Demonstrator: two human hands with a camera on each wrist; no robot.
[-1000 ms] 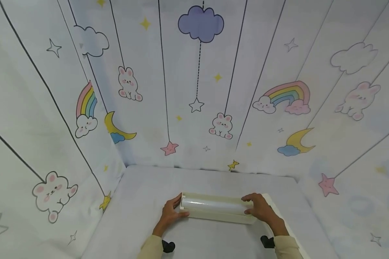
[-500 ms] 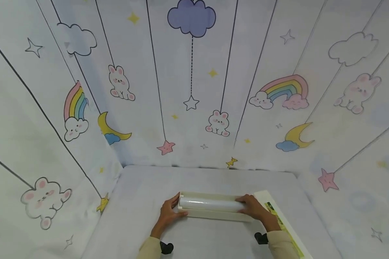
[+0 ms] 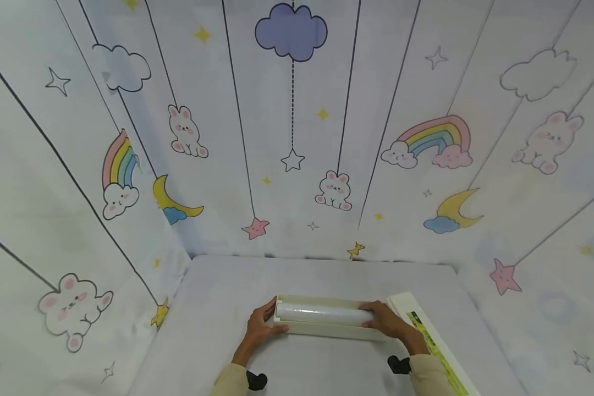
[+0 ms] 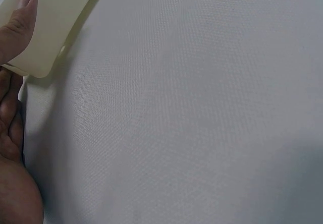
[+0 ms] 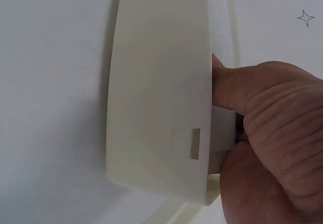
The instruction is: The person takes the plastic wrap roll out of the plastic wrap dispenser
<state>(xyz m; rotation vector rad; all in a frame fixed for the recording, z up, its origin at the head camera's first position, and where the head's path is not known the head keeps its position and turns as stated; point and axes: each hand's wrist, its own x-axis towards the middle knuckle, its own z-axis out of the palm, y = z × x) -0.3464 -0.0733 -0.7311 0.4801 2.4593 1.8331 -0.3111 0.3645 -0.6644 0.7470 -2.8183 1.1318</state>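
A long cream dispenser case (image 3: 331, 330) lies crosswise on the table, its top side uncovered. Inside rests a shiny roll of cling film (image 3: 322, 314). My left hand (image 3: 260, 325) grips the left end of the case, thumb at the front wall and fingers behind; in the left wrist view the thumb (image 4: 20, 24) presses on the cream plastic. At the other end, my right hand (image 3: 390, 320) holds the right end of the roll, fingers over its far side. The right wrist view has the thumb (image 5: 229, 88) reaching inside past the case wall (image 5: 156, 82), hiding the roll's end.
A long white piece with a yellow-green label (image 3: 438, 352) lies slanted at the right, partly under the right forearm. The white-covered table (image 3: 317, 366) meets patterned cloth walls (image 3: 297, 220) at the back and sides.
My right hand has shifted left from the case's right end onto the roll. The labelled piece at the right shows more now. My left hand keeps its grip.
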